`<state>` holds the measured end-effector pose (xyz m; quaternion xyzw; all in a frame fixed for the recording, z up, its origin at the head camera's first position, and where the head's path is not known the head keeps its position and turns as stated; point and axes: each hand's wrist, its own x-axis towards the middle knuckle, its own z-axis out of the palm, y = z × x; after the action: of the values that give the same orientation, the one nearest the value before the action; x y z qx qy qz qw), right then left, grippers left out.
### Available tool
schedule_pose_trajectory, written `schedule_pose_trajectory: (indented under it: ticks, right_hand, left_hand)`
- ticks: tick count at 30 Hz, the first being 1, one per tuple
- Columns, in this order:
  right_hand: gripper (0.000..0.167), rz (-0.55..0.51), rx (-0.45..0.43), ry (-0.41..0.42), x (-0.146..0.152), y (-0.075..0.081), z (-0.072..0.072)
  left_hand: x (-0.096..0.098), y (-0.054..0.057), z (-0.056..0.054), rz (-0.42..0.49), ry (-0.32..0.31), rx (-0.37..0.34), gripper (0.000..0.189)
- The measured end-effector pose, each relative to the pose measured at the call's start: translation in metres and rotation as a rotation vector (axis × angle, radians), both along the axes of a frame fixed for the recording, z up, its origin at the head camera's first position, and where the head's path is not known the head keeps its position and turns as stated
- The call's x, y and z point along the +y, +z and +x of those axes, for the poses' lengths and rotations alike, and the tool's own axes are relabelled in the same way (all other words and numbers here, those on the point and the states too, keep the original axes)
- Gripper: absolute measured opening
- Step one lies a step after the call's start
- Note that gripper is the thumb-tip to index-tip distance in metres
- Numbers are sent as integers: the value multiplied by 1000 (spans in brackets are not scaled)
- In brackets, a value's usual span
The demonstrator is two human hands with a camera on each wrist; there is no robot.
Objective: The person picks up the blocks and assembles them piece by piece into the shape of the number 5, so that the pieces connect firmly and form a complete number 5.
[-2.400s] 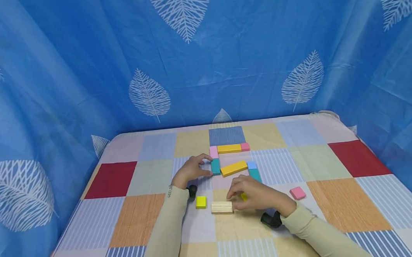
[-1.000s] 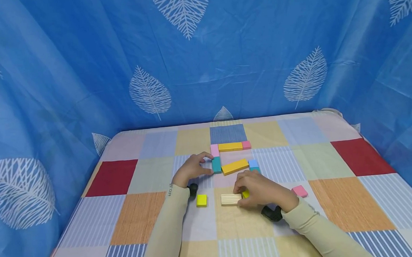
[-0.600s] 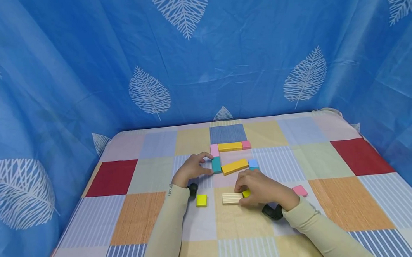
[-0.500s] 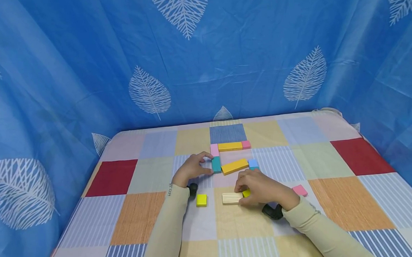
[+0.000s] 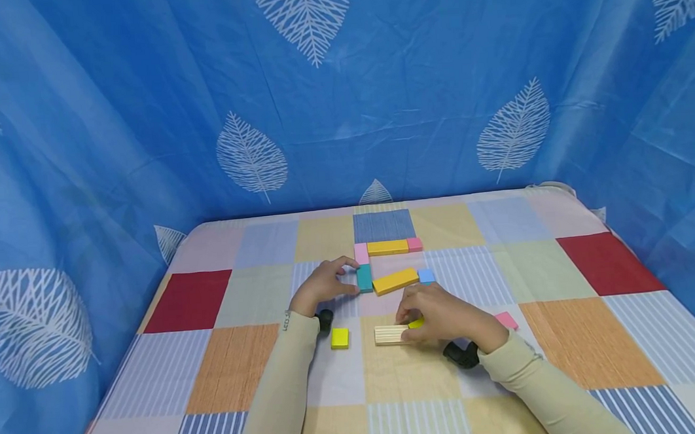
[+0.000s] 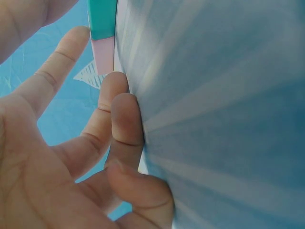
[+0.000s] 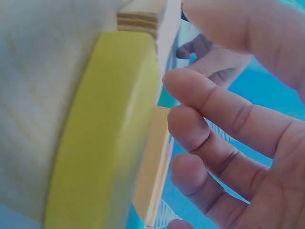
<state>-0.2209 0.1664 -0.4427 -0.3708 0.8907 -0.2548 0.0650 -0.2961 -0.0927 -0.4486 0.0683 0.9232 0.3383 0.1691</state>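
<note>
In the head view my left hand [image 5: 323, 285] has its index finger and thumb at the left side of a teal block [image 5: 364, 279]. Its index fingertip reaches the teal block's corner in the left wrist view, above the pale pink block [image 6: 104, 55]. My right hand [image 5: 442, 313] hovers over a grooved, wood-coloured block [image 5: 390, 335], thumb overlapping its right end. Beside that end lies a yellow block [image 7: 97, 138], mostly covered by the hand in the head view. The right fingers are loosely bent, close over the blocks, with no block between them in the right wrist view.
An orange block [image 5: 387, 248] lies between pale pink and pink blocks [image 5: 414, 245] at the back. Another orange block [image 5: 395, 281] lies slanted, near a light blue one [image 5: 426, 276]. A yellow square block [image 5: 339, 338] sits left; a pink block [image 5: 506, 321] lies right. Blue curtains enclose the table.
The grooved block has slid right, up to the yellow block, along with my right hand. Most recently the right thumb has shifted slightly up over its end. The left hand stays still.
</note>
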Motion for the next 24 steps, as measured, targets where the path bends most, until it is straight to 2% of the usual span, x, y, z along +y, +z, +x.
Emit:
schedule_pose_trajectory:
  ticks: [10, 12, 16, 19, 24]
  right_hand:
    - [16, -117, -86, 13, 19, 16, -6]
    - [16, -137, -99, 4, 25, 19, -8]
    - [19, -189, -109, -16, 38, 23, -11]
    - [21, -248, -105, -26, 49, 24, -13]
    - [17, -340, -59, -41, 67, 21, -14]
  left_hand:
    - [-4, 0, 0, 26, -28, -10, 47]
    - [-6, -1, -1, 51, -34, -20, 47]
    - [-15, -1, -3, 158, -48, -57, 47]
    - [-22, 1, -3, 231, -82, -89, 45]
    - [-28, 9, 0, 260, -170, -101, 42]
